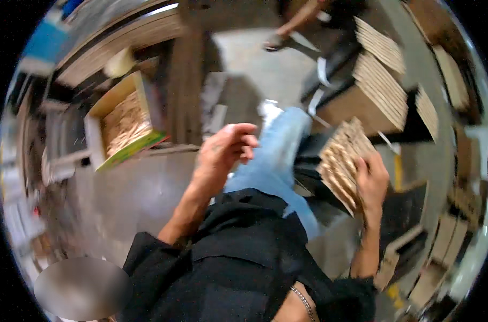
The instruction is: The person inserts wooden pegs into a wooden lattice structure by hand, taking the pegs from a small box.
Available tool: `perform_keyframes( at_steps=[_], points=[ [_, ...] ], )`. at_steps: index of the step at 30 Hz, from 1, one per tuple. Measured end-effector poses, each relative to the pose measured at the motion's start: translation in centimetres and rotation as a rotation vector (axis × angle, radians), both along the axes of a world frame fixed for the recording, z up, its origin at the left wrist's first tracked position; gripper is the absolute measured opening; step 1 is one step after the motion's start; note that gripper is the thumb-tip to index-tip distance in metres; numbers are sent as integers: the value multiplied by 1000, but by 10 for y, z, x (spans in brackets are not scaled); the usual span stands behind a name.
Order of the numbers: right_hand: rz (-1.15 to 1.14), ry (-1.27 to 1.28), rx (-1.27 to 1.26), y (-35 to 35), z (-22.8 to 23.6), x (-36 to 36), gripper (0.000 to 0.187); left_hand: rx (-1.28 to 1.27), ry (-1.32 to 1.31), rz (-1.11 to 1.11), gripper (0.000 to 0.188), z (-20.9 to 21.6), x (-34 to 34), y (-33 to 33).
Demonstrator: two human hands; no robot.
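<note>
My right hand point(371, 182) grips the edge of a brown ridged board point(345, 155), which tilts at my right side. Rough rows run along its surface; I cannot make out its exact kind through the blur. In front of my body my left hand point(222, 153) hovers with loosely bent fingers that stand a little apart, and nothing shows in it. Just beyond the held board are stacks of similar ridged tan pieces point(381, 91), some on top of a brown box point(343, 110).
At the left, an open carton point(152, 107) holds many thin wooden pieces point(127, 121) beside dark planks point(185, 80). Another person's foot point(276, 42) is on the floor ahead. Boards and boxes point(448, 236) line the right side. My jeans-clad leg point(273, 153) extends forward.
</note>
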State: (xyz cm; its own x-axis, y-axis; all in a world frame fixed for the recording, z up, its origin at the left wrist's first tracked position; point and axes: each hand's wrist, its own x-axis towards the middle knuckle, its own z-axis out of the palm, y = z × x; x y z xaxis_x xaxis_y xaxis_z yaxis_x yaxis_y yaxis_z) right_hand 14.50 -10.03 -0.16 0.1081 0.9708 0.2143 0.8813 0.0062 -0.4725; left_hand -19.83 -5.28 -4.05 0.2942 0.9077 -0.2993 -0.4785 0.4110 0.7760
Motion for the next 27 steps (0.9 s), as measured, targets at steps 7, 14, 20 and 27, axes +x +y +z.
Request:
perform_keyframes(
  at_steps=[7, 14, 20, 27],
  points=[
    [50, -128, -58, 2, -7, 0, 12, 177, 279, 26, 42, 27, -49, 2],
    [65, -121, -103, 11, -6, 7, 17, 472, 1543, 511, 32, 4, -258, 67],
    [34, 55, 21, -1, -15, 7, 14, 339, 2049, -496, 94, -62, -325, 79],
    [-179, 145, 187, -25, -20, 8, 14, 975, 2172, -646, 55, -86, -360, 105]
  ],
)
